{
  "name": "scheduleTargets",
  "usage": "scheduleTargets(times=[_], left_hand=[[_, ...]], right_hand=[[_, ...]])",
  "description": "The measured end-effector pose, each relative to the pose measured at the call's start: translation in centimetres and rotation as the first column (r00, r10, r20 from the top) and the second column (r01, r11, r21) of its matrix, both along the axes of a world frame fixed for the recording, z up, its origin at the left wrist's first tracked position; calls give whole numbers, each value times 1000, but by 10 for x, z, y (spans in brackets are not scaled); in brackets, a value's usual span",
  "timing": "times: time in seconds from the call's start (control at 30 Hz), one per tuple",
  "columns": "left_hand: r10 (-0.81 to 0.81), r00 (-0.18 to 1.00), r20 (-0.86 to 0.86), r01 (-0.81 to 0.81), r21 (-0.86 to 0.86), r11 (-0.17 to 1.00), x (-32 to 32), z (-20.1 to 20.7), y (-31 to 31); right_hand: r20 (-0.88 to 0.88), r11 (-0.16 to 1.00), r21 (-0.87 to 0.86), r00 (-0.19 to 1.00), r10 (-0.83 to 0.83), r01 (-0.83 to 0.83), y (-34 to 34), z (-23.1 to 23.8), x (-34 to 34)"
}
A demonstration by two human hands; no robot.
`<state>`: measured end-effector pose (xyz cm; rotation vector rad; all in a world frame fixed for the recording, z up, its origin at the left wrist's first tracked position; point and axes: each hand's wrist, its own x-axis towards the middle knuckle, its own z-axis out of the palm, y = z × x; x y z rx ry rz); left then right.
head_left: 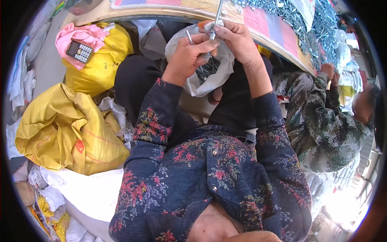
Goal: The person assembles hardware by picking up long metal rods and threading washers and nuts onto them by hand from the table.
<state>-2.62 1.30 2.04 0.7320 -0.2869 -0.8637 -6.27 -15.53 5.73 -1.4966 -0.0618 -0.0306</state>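
Note:
Over an open white sack (223, 76) between my knees, my left hand (186, 58) and my right hand (238, 39) meet with closed fingers. Both grip a long metal bolt (219, 14) that points up and away, with a nut-like fitting (212, 34) low on its shaft. A second thin metal rod (188, 37) passes through my left hand. Something orange (202, 24) shows at the right fingertips, perhaps a finger wrap. Inside the sack lie several dark metal bolts (210, 69), partly hidden by my hands.
Ahead runs a workbench (231, 14) with heaps of bolts (296, 28) at its right. Left stand yellow sacks (74, 131), a pink cloth (74, 34) and a keypad phone (80, 51). On the right, a person in camouflage clothing (322, 129) sits close, hands at the bench.

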Motion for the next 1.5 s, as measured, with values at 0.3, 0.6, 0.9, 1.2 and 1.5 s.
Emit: scheduleTargets(times=[0.3,0.6,0.9,1.2,1.5], left_hand=[[58,594,802,-604,398,691,14,-7,7],[-44,588,808,-498,403,768,-5,-27,-33],[-286,922,260,159,420,894,-6,-6,-31],[-330,941,78,272,410,871,-2,-10,-43],[-228,974,17,209,335,919,-7,6,-46]], right_hand=[[312,630,-664,915,-257,403,11,-27,-23],[179,771,-532,936,-302,350,23,-9,-34],[138,657,-394,748,-649,643,-133,-18,-11],[474,-252,-875,621,-624,414,-331,-22,20],[319,234,-772,679,-661,591,-307,-10,19]])
